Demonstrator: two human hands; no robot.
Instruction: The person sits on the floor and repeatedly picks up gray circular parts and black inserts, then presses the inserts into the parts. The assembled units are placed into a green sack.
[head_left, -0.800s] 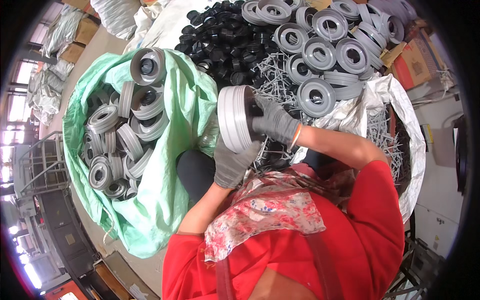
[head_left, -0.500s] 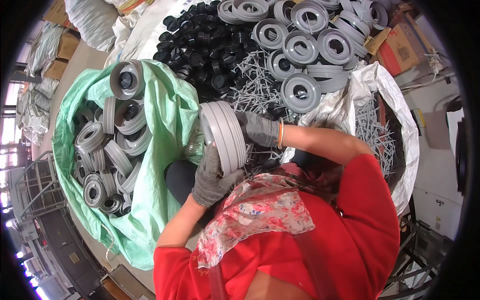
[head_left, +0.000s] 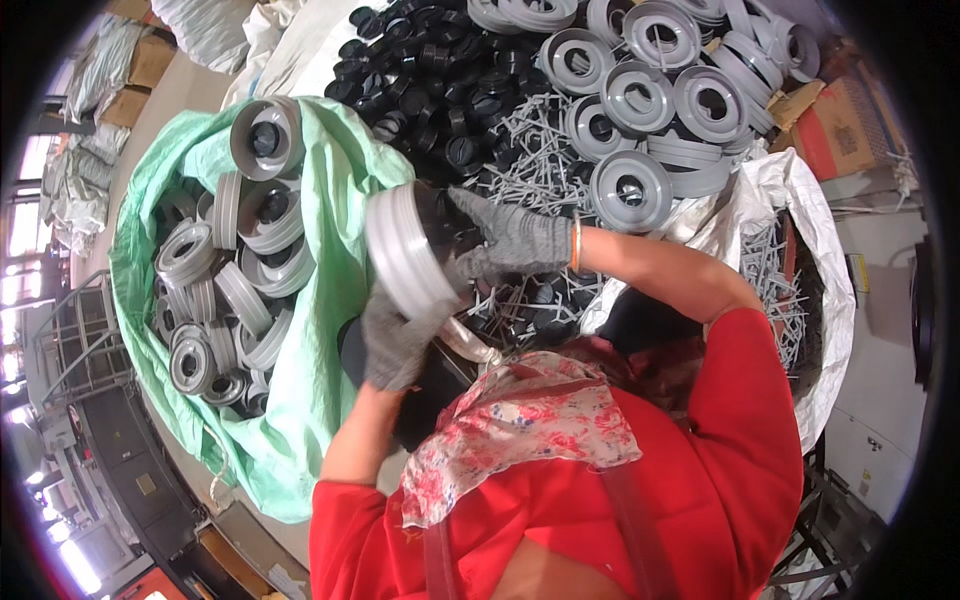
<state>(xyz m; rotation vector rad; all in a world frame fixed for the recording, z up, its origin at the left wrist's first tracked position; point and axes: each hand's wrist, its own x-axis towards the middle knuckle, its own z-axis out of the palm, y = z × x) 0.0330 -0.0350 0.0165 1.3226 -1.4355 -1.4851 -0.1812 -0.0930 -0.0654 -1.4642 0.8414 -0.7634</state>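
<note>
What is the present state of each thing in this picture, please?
Ribbed grey ring: held, tilted
Left gloved hand: supporting the ring from below
Right gloved hand: at the ring's dark side, grip unclear
Green sack: open, holding grey rings
White sack: open, holding grey pins
Black round caps: heaped loose
Grey flanged rings: piled
Loose grey pins: scattered, crisscrossed

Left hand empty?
No, the gloved left hand holds the ridged grey ring at its lower edge.
</note>
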